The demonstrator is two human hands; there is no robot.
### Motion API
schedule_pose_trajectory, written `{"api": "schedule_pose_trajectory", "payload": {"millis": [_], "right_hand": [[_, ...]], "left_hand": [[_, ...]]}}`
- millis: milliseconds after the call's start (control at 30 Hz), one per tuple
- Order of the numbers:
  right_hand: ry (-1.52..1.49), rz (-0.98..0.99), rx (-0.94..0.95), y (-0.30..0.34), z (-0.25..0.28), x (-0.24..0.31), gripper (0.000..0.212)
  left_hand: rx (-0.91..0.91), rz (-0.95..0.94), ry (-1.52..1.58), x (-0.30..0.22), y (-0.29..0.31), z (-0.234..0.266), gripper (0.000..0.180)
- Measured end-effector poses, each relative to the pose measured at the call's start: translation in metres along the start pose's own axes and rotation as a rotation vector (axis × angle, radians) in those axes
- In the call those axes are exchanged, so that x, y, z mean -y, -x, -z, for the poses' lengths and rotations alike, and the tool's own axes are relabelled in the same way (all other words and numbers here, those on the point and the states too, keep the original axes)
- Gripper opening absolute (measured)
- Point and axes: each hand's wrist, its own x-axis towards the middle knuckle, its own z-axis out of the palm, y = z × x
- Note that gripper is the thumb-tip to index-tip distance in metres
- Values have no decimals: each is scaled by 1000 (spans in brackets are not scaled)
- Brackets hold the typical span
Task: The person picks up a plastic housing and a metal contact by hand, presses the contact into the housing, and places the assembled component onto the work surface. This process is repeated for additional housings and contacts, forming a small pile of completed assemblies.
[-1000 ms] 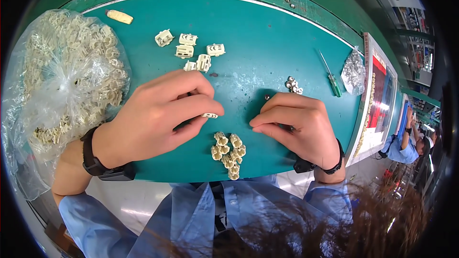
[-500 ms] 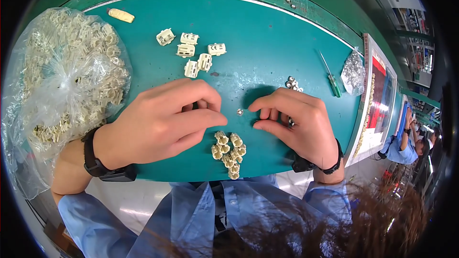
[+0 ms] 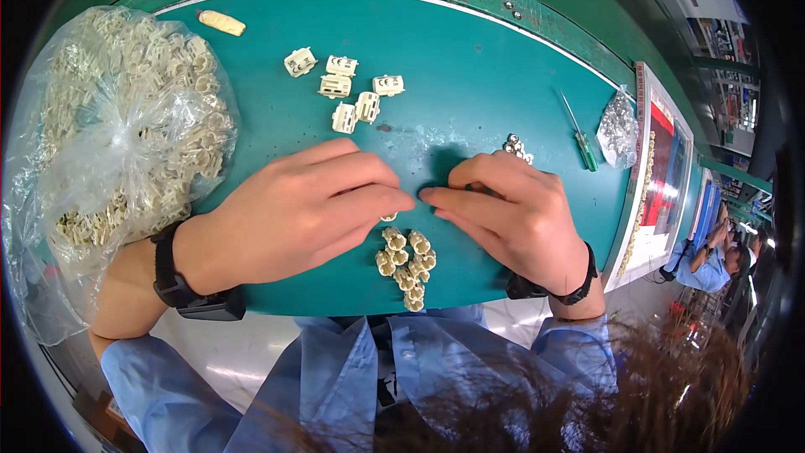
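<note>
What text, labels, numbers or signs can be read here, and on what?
Loose cream plastic parts, far side: dark printed symbols on some; not copied here.
White-framed board, right: edge print too small to read.
Clear bag of cream pieces, left: any marks too small to make out.
Screwdriver: none visible.

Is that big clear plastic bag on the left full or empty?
The big clear plastic bag is mostly full: cream plastic parts show through it.

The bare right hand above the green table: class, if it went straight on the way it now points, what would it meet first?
Most likely the fingertips of the bare left hand, since the right hand points leftward at them across a small gap; depth is unclear from one view.
</note>
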Motion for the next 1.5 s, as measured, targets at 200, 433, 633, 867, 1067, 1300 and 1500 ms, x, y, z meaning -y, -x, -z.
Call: {"api": "schedule_pose_trajectory", "payload": {"millis": [200, 433, 633, 867, 1067, 1300, 1500], "right_hand": [[177, 15, 121, 23, 13, 24, 30], [181, -54, 128, 85, 6, 48, 36], [233, -14, -137, 142, -26, 47, 33], [45, -137, -183, 121, -4, 49, 23], [-53, -149, -40, -18, 4, 12, 21], [-155, -267, -25, -19, 4, 4, 28], [-95, -147, 44, -19, 8, -3, 30]], "left_hand": [[-17, -23, -5, 1, 2, -2, 37], [-27, -21, 45, 4, 5, -2, 34], [-21, -33, 43, 5, 2, 0, 33], [-57, -73, 12, 9, 2, -7, 33], [-1, 8, 98, 7, 3, 0, 29], [-34, -24, 140, 11, 7, -7, 27], [-44, 17, 158, 11, 5, -5, 31]]}}
